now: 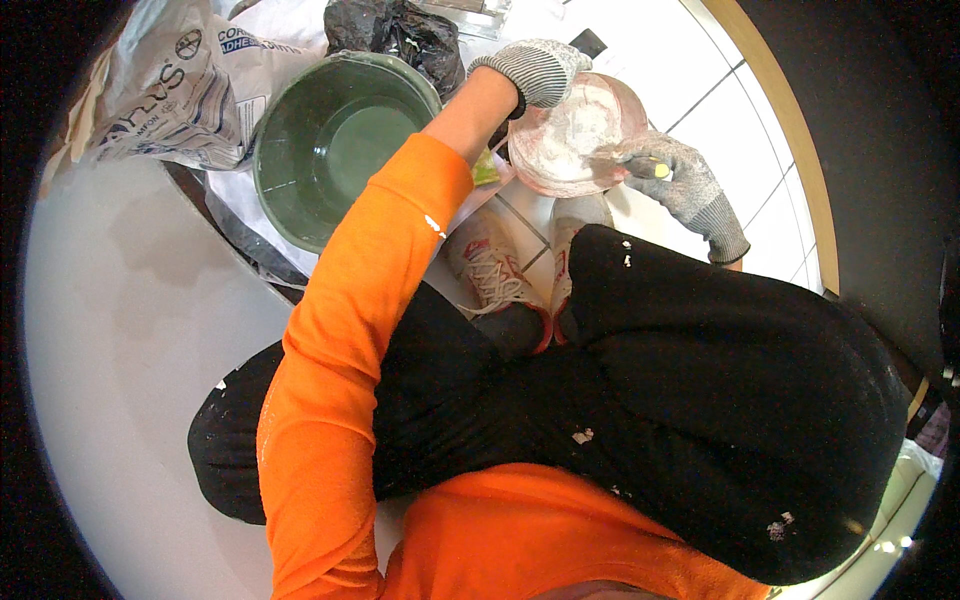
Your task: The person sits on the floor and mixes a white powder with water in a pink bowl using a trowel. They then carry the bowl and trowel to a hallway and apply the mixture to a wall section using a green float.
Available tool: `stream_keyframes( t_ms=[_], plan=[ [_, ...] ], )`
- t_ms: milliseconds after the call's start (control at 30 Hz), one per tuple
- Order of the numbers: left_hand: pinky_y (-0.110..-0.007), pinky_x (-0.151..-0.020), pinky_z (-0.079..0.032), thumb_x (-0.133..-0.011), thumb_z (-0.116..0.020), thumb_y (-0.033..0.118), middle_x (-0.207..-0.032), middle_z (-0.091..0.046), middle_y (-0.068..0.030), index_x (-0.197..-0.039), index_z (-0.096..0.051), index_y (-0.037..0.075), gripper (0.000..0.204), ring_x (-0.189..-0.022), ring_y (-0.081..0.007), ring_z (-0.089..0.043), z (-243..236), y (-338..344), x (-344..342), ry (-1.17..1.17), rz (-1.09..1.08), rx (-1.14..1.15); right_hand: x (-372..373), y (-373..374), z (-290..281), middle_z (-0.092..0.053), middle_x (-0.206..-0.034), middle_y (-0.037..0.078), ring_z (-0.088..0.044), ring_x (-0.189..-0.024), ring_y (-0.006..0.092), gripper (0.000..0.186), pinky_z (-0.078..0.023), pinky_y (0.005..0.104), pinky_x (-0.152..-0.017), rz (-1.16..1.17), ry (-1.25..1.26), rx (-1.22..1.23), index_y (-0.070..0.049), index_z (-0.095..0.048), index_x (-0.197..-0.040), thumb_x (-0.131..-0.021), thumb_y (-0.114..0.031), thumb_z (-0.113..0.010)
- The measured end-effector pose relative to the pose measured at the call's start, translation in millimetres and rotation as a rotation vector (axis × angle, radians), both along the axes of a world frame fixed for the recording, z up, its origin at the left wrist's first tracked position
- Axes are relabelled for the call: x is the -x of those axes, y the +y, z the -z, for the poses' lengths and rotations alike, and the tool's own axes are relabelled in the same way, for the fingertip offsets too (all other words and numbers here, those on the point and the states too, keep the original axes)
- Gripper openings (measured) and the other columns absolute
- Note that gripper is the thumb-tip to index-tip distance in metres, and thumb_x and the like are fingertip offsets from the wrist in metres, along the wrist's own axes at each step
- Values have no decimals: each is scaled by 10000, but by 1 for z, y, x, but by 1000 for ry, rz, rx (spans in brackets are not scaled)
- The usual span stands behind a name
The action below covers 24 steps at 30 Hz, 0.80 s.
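While the right hand (680,178) wraps its fingers around a tool (650,168) over the pinkish bowl (629,101) of whitish material (578,130), the left hand (540,74) sits at its far rim, fingers' grip impossible to tell. The bowl stands beyond the shoes (495,265), right of a green bucket (283,165).

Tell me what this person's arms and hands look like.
The left hand wears a pale grey knitted glove with thin dark stripes and a dark cuff edge. The right hand wears a speckled grey knitted glove with a ribbed, dark-edged cuff. A long bright-orange fabric sleeve with white marks covers the left arm; no right sleeve shows.
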<state>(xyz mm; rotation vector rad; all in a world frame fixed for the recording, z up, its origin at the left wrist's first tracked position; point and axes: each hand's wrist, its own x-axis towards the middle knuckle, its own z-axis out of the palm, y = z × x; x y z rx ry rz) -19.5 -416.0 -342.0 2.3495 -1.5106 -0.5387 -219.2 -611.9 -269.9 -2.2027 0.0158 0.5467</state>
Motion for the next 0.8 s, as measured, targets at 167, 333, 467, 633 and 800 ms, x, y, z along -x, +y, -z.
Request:
stream_keyframes(
  t_ms=[167, 333, 467, 633, 800],
  plan=[
    [-440, -1000, -527, -578, -877, 142, -1204, -708, -188, -1402, -573, 142, 878, -1137, -379, -668, 12, -1, -2, -20, -2, 20, -1, 1, 7, -730, -1195, 105, -678, -1163, 257, 357, -515, 405, -1043, -2, -165, 76, -125, -731, -1224, -881, -220, -766],
    [-437, -998, -529, -591, -862, 130, -1196, -710, -186, -1396, -579, 147, 853, -1135, -374, -671, 8, -1, -1, -15, -2, 35, 0, 2, 9, -727, -1201, 113, -677, -1159, 254, 354, -513, 396, -1044, -7, -35, -8, -120, -730, -1227, -887, -213, -760],
    [-439, -993, -531, -591, -860, 130, -1197, -710, -187, -1424, -568, 150, 883, -1135, -375, -672, 2, -1, 0, 4, -20, -17, 2, -1, 5, -724, -1196, 117, -678, -1151, 251, 336, -508, 395, -1049, 36, -43, -15, -120, -731, -1223, -901, -216, -747],
    [-441, -984, -534, -614, -841, 130, -1191, -711, -192, -1444, -561, 145, 876, -1122, -379, -677, 3, -1, 2, -22, -23, 21, -2, 1, 10, -704, -1210, 114, -665, -1160, 251, 316, -504, 399, -1048, 42, -214, 44, -107, -730, -1214, -913, -203, -734],
    [-436, -994, -533, -608, -838, 135, -1200, -708, -197, -1415, -585, 123, 846, -1124, -380, -677, 22, 2, -8, -41, -5, 62, -4, 11, 7, -706, -1206, 130, -657, -1177, 296, 321, -503, 416, -1039, 5, -247, -23, -109, -729, -1204, -925, -266, -705]
  ],
)
